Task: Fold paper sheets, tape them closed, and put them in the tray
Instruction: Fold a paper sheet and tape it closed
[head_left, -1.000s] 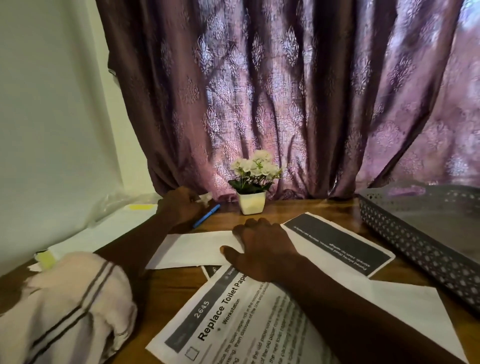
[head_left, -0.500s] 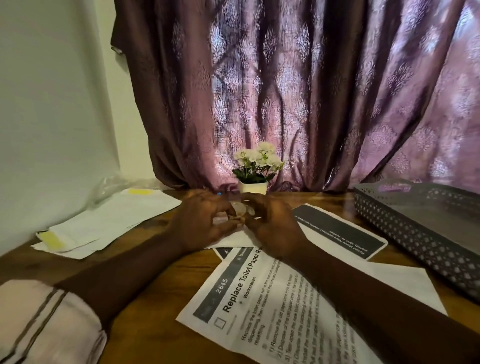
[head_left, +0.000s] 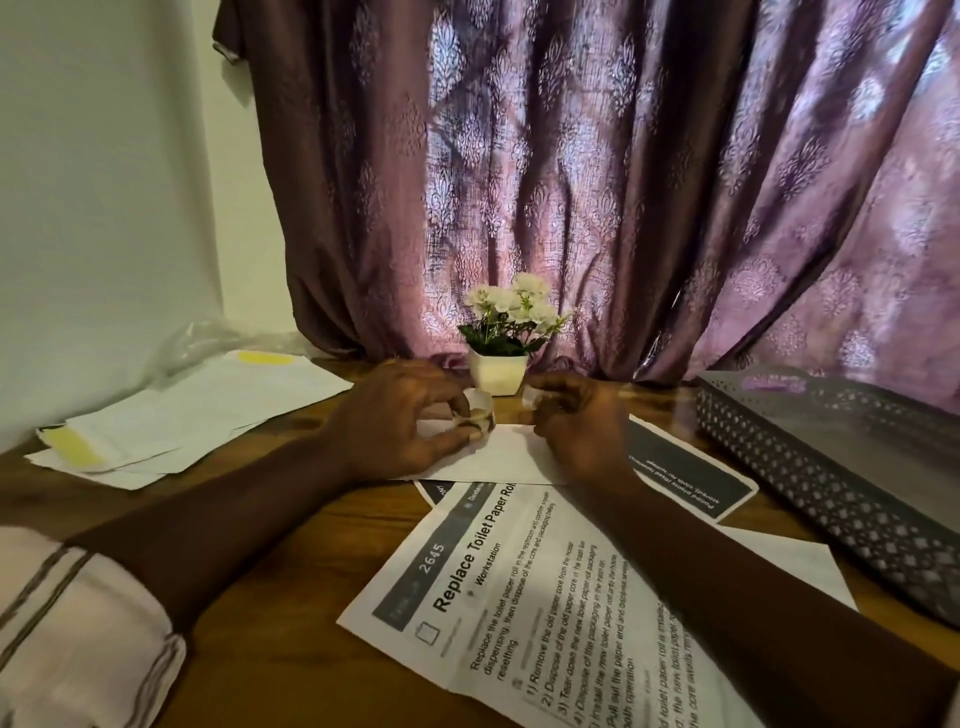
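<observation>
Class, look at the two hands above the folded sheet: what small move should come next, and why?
Probably tear off a strip. The left hand holds the tape roll, the right hand seems to pinch the tape end, and the folded white sheet lies beneath them with no tape visible on it.

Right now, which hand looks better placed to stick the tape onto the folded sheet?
Probably the right hand: it pinches the loose tape end above the folded sheet, while the left hand holds the tape roll.
</observation>
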